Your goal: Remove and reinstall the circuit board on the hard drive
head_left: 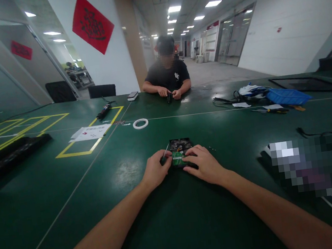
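Note:
A hard drive (180, 143) lies on the green table in front of me, its dark metal underside facing up. A green circuit board (177, 158) covers its near part. My left hand (157, 167) is closed around a small screwdriver (166, 150), its thin shaft pointing up and away. The fingertips of that hand also reach the left edge of the circuit board. From the other side, my right hand (203, 163) grips the drive, fingers over the board's right edge and thumb at the near side. Several tiny screws (212, 148) are scattered to the right of the drive.
A white tape ring (140, 123) and papers (90, 133) lie farther left. At the right are a blue tray (287, 96), cables, tools and a blurred-out device (300, 168). Across the table a person (167, 73) handles a dark object.

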The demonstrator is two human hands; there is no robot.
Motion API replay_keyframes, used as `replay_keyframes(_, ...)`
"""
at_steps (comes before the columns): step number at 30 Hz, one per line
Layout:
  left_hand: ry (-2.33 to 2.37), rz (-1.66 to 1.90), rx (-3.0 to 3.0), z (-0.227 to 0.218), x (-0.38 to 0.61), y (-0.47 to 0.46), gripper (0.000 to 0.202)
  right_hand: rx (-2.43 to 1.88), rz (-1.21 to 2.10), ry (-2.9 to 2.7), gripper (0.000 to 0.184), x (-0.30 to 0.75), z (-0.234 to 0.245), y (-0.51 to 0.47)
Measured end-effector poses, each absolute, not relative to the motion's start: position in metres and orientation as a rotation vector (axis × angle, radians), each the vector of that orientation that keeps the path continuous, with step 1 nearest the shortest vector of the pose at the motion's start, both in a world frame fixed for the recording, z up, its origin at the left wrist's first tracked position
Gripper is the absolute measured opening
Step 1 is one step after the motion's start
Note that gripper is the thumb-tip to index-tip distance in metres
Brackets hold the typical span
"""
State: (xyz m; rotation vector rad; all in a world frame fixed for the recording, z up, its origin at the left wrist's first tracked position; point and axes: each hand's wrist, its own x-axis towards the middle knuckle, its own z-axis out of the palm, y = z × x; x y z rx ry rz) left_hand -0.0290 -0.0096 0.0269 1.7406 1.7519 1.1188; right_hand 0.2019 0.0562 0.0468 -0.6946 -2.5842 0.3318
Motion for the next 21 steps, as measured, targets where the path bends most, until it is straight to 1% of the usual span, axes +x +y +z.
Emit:
replay_keyframes(3, 1.704, 1.135, 1.929, 0.032, -0.026, -0.013, 0.019, -0.759, 0.398, -2.495, 0.051, 0.213, 0.050, 0.057)
replay_keyframes(4, 1.687, 1.140, 1.988, 0.034, -0.025, -0.013, 0.019, -0.798, 0.404, -2.448, 0.053, 0.218, 0.051, 0.061)
replay_keyframes(5, 1.677, 1.152, 2.032, 0.035, -0.025, -0.014, 0.018, -0.849, 0.392, -2.400, 0.049, 0.225, 0.051, 0.067)
replay_keyframes(7, 1.674, 1.195, 2.077, 0.035, -0.025, -0.013, 0.017, -0.991, 0.326, -2.319, 0.033, 0.241, 0.050, 0.083)
replay_keyframes(8, 1.675, 1.216, 2.084, 0.034, -0.026, -0.013, 0.017, -1.087, 0.281, -2.294, 0.028, 0.249, 0.049, 0.092)
replay_keyframes(10, 1.690, 1.244, 2.075, 0.030, -0.029, -0.009, 0.017, -1.293, 0.277, -2.298, 0.027, 0.266, 0.046, 0.110)
replay_keyframes(12, 1.733, 1.228, 2.037, 0.025, -0.034, -0.005, 0.017, -1.430, 0.425, -2.365, 0.029, 0.280, 0.043, 0.123)
replay_keyframes(14, 1.809, 1.176, 1.972, 0.020, -0.040, -0.001, 0.019, -1.463, 0.606, -2.418, 0.029, 0.290, 0.042, 0.130)
replay_keyframes(16, 1.875, 1.121, 1.916, 0.017, -0.045, 0.002, 0.021, -1.434, 0.724, -2.429, 0.025, 0.296, 0.042, 0.133)
replay_keyframes(18, 1.900, 1.078, 1.900, 0.017, -0.048, 0.002, 0.023, -1.420, 0.752, -2.406, 0.020, 0.299, 0.044, 0.134)
replay_keyframes(21, 1.893, 1.034, 1.912, 0.021, -0.047, -0.001, 0.024, -1.497, 0.693, -2.331, 0.013, 0.302, 0.046, 0.136)
